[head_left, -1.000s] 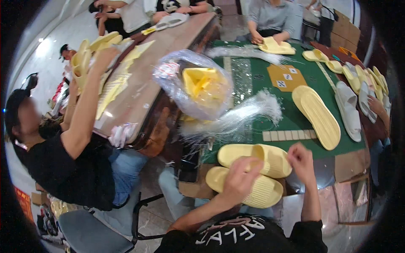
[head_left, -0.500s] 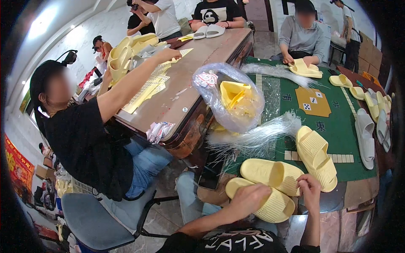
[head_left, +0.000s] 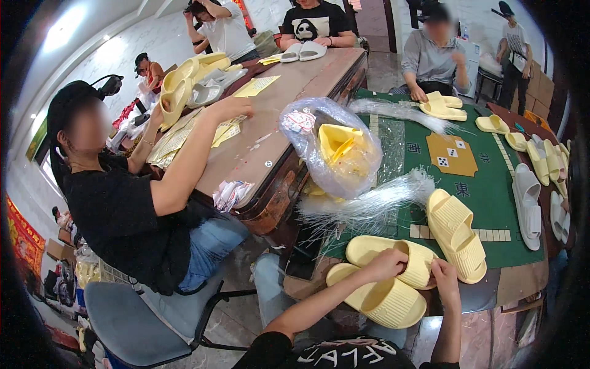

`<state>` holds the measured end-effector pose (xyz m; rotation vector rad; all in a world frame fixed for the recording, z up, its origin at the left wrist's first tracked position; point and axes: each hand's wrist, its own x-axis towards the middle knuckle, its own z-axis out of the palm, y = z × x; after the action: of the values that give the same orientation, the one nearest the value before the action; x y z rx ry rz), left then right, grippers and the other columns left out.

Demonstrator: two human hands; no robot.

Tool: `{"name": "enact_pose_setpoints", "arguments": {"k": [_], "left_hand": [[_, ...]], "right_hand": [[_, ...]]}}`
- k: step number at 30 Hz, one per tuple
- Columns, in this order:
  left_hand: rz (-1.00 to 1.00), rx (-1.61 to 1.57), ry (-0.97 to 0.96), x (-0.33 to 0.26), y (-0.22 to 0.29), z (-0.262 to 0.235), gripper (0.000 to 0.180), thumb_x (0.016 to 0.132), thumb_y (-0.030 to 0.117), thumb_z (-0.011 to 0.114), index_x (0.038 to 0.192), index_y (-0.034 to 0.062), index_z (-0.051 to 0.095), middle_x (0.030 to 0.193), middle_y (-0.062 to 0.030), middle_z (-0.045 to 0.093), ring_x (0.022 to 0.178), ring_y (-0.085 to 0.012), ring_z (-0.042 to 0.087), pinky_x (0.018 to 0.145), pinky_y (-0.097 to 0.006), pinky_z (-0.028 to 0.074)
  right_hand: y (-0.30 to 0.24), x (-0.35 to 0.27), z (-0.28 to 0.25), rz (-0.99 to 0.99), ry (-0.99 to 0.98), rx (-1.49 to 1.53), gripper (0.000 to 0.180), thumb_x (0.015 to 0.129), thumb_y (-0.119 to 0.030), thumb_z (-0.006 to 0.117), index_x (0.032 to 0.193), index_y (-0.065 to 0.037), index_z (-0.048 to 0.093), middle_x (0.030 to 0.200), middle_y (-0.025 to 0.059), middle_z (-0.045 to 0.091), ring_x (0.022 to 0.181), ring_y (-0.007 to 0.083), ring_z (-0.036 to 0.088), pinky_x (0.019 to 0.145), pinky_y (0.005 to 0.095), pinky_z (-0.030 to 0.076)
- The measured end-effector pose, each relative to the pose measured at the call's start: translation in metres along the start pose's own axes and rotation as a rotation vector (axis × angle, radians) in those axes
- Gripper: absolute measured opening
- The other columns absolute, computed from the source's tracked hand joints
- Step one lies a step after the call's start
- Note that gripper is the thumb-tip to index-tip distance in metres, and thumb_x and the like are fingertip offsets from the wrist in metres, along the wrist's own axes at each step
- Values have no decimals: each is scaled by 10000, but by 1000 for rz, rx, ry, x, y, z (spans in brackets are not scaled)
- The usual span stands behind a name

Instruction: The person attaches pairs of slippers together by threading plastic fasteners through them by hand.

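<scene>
A pale yellow slipper (head_left: 367, 248) lies at the near table edge, between my hands. My left hand (head_left: 387, 264) reaches over another yellow slipper (head_left: 394, 305). Its curled fingers go into the opening under the first slipper's ribbed strap, hiding their tips. At the right side of that strap, my right hand (head_left: 445, 278) has its fingertips pressed together against the edge; anything small between them cannot be made out. A third yellow slipper (head_left: 456, 237) rests just beyond my right hand on the green mat (head_left: 393, 224). Clear plastic strands (head_left: 381, 200) are heaped beyond the slippers.
A clear plastic bag (head_left: 295, 144) holds yellow pieces. Grey slippers (head_left: 527, 203) and more yellow ones line the right side. A phone (head_left: 302, 255) lies left of my slippers. A co-worker (head_left: 117, 197) sits at a brown table (head_left: 279, 98); another (head_left: 433, 58) sits opposite.
My left hand has moved from the nearest slipper up to the middle slipper's strap opening. My right hand stays at that strap's edge. The left co-worker's arm has drawn back over the yellow sheets.
</scene>
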<state>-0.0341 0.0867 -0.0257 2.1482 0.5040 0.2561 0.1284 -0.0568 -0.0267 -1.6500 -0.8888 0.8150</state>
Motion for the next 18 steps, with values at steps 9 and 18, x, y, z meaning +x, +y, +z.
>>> {"name": "enact_pose_setpoints", "arguments": {"k": [9,18], "left_hand": [[43,-178,55,13,-13,17,227,729,21,551,934,27,647,857,-205,637,815,-351,623,704,-402,480],[27,-138,80,11,-12,16,228,726,12,558,935,19,647,855,-202,640,787,-332,630,686,-380,482]], "right_hand": [[-4,6,-12,168,-237,197,145,836,-84,602,880,54,617,726,60,627,619,124,618,539,243,532],[-19,1,-15,61,-86,-299,152,796,-90,641,792,62,635,597,52,583,545,87,543,471,225,424]]}}
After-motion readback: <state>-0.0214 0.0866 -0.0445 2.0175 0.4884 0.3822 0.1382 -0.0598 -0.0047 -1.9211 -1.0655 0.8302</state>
